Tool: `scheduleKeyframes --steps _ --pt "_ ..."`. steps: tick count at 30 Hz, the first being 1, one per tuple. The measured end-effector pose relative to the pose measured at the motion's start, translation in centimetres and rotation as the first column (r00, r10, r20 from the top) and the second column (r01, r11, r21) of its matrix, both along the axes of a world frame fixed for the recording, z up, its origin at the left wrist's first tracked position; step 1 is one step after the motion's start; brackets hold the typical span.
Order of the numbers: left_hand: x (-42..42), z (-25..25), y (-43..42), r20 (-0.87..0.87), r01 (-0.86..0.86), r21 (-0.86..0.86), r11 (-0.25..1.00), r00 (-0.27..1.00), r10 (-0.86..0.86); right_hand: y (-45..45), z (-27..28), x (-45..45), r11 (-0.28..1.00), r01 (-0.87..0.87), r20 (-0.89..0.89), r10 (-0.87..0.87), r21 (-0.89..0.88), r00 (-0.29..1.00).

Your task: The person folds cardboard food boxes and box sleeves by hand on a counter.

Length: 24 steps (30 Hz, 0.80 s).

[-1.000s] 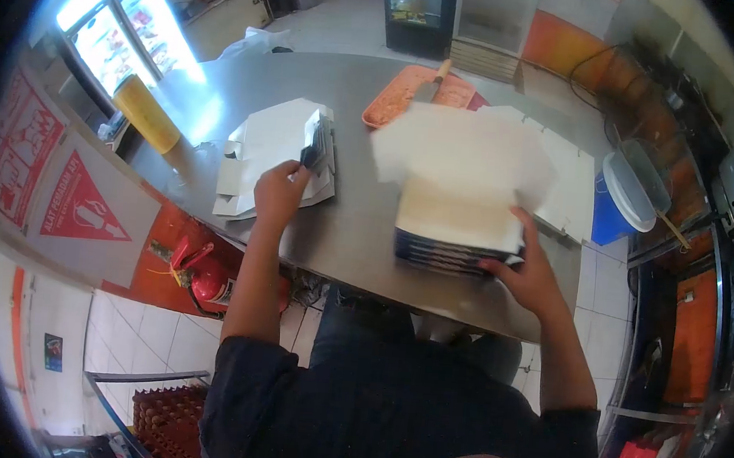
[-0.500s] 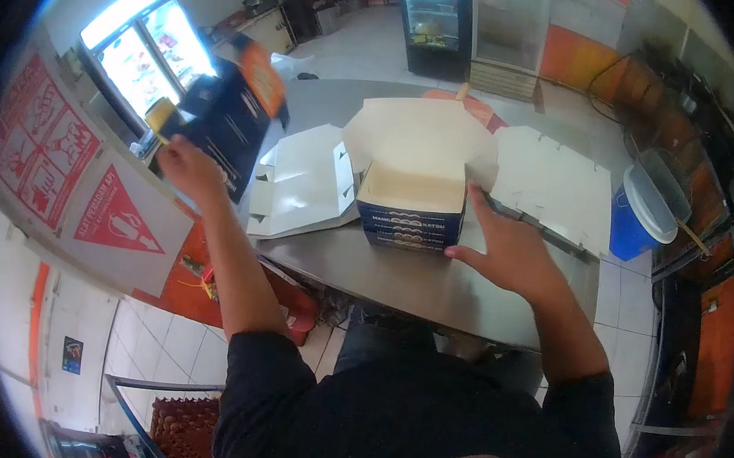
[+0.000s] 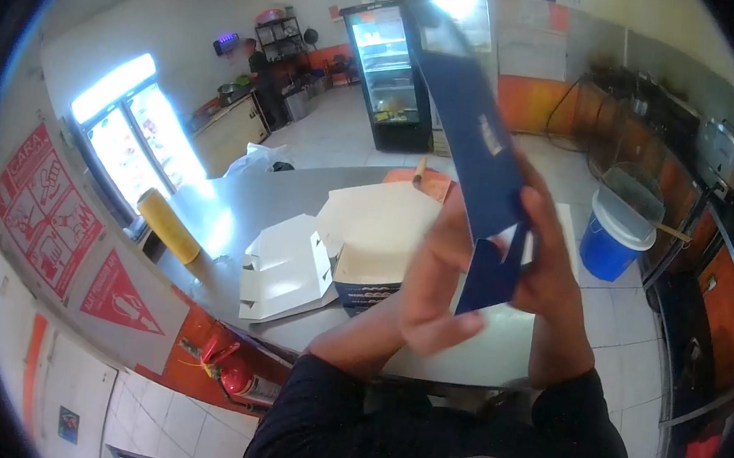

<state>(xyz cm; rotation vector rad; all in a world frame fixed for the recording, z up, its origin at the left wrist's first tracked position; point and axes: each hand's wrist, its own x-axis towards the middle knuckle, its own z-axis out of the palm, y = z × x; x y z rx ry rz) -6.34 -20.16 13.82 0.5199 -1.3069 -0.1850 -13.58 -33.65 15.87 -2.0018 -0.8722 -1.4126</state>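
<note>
Raised above the table's right part is a dark blue cardboard takeaway box [image 3: 479, 152], partly folded, its long panel tilted and blurred at the top. My right hand [image 3: 552, 259] grips its right side near the lower corner, where white inner flaps show. Against its left edge is my left hand [image 3: 435, 285], fingers curled and thumb low by the bottom flap. Behind my left forearm, a stack of printed dark boxes [image 3: 362, 295] stands on the table, the top one with its cream lid [image 3: 376, 221] up. An opened white-sided box [image 3: 292, 266] lies left of the stack.
The steel table [image 3: 301, 192] bears a yellow roll [image 3: 169, 225] at left and a wooden-handled item [image 3: 420, 173] on something reddish at the back. A blue bucket [image 3: 609, 242] stands on the floor at right. A fire extinguisher [image 3: 242, 378] is at lower left.
Both hands have come together around the dark blue box, which is now raised in front of me. My left hand has moved right from the far left; my right hand has left the stack's side.
</note>
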Motion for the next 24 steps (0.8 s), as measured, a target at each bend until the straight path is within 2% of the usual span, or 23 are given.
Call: scheduleKeyframes --steps 2,4,5,6,8,9,10,12,14,15,17,18,19,21,24 --pt "0.3 0.7 -0.3 -0.083 0.246 -0.089 0.965 0.964 -0.253 -2.0 -0.2 -1.0 0.993 0.105 0.081 -0.101 -0.048 0.992" --pt "1.6 1.1 -0.3 -0.177 0.389 -0.169 0.906 0.892 -0.416 -3.0 0.1 -1.7 0.971 0.221 0.179 -0.203 -0.09 0.963" --pt "2.5 1.4 0.0 -0.209 0.407 -0.209 0.889 0.869 -0.448 -4.1 -0.2 -2.1 0.945 0.285 0.204 -0.251 -0.163 0.946" --pt "3.3 1.3 0.2 -0.321 0.344 -0.146 0.928 0.87 -0.373 -4.9 -0.3 -2.2 0.909 0.347 0.235 -0.293 -0.233 0.927" --pt "3.5 1.9 -0.1 -0.357 0.041 0.116 0.992 0.934 0.003 -4.8 -0.1 -2.1 0.918 0.339 0.191 -0.301 -0.208 0.934" --pt "3.4 2.3 -0.6 -0.479 0.145 0.036 0.989 0.871 -0.11 -4.7 -0.1 -2.2 0.926 0.332 0.157 -0.305 -0.182 0.939" --pt "4.1 2.1 -0.9 -0.438 0.151 0.073 0.986 0.893 -0.105 -4.7 -0.1 -2.2 0.933 0.325 0.117 -0.309 -0.154 0.944" --pt "5.7 1.3 -1.0 -0.368 0.161 0.155 0.975 0.925 -0.094 -5.9 -1.6 -1.6 0.992 0.123 -0.04 -0.122 0.031 0.992" --pt "6.4 1.2 -0.8 -0.286 0.13 0.274 0.953 0.957 -0.049 -6.2 -2.6 -1.8 0.95 -0.021 -0.137 0.067 0.311 0.988" --pt "6.6 1.2 -1.0 -0.239 0.114 0.334 0.936 0.97 -0.033 -5.6 -2.7 -2.1 0.877 -0.065 -0.149 0.154 0.477 0.977" --pt "6.4 0.9 -1.6 -0.167 -0.06 0.389 0.919 0.977 0.135 -5.7 -2.9 -1.5 0.844 -0.034 -0.089 0.097 0.536 0.991" --pt "6.2 0.7 -1.8 -0.126 -0.147 0.413 0.899 0.968 0.216 -5.9 -2.4 -0.9 0.915 -0.059 -0.014 0.071 0.4 0.997" --pt "6.0 0.7 -1.8 -0.137 -0.125 0.436 0.891 0.97 0.203 -6.0 -1.8 -0.3 0.965 -0.07 0.062 0.056 0.251 0.996" --pt "5.5 1.1 -1.6 -0.162 -0.082 0.479 0.874 0.97 0.18 -5.6 -1.7 -1.3 0.987 -0.031 0.02 0.028 0.161 0.999" --pt "5.6 1.3 -1.2 -0.2 0.018 0.402 0.916 0.977 0.069 -5.2 -1.5 -2.2 0.994 -0.041 -0.021 0.043 0.097 0.999"
